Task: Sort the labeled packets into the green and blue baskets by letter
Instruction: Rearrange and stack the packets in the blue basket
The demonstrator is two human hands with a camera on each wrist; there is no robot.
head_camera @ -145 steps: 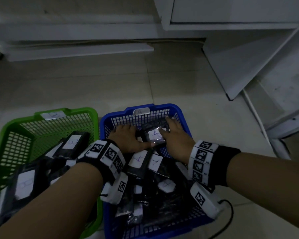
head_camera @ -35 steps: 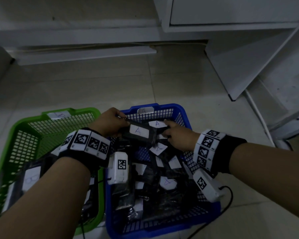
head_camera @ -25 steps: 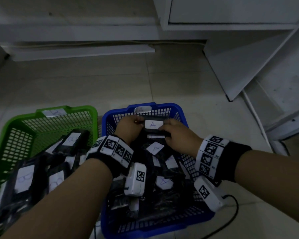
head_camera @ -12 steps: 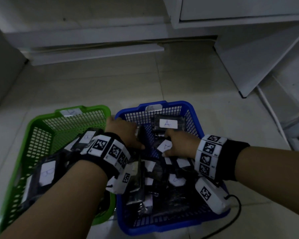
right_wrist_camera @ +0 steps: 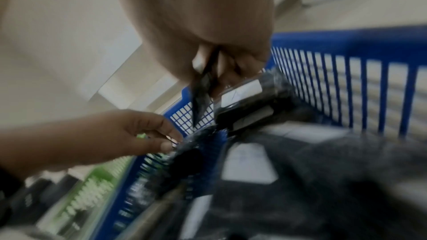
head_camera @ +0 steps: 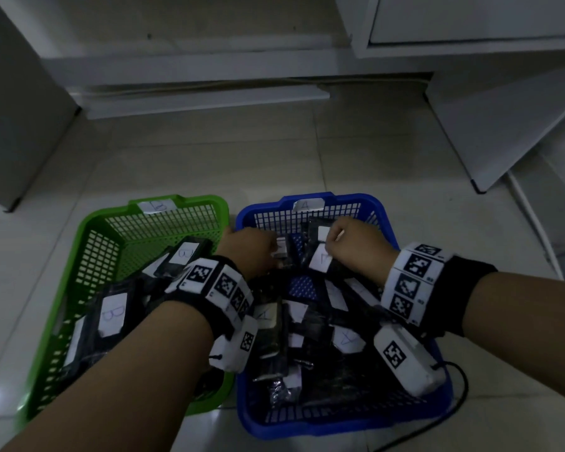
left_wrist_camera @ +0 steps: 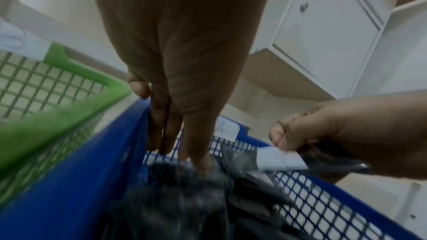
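Observation:
The green basket (head_camera: 88,230) on the left holds black packets with white B labels (head_camera: 185,256). Beside it on the right, the blue basket (head_camera: 385,216) is piled with A-labelled packets (head_camera: 348,340). Both hands are at the blue basket's far end. My left hand (head_camera: 273,252) pinches a black packet (head_camera: 281,252) between thumb and fingers near the far left corner; the left wrist view shows the hand (left_wrist_camera: 180,154) on that packet (left_wrist_camera: 184,180). My right hand (head_camera: 336,238) pinches a labelled black packet (head_camera: 322,231) by its edge (right_wrist_camera: 203,88). Neither held label is readable.
The baskets stand side by side on a pale tiled floor (head_camera: 209,164). A white cabinet (head_camera: 470,21) and a leaning white board (head_camera: 503,132) are at the back right, a grey panel (head_camera: 13,109) at the left. A black cable (head_camera: 460,386) trails by the blue basket.
My right hand has moved forward to the packet at the basket's far end and pinched it. My left hand's fingers have moved onto a packet at the far left corner.

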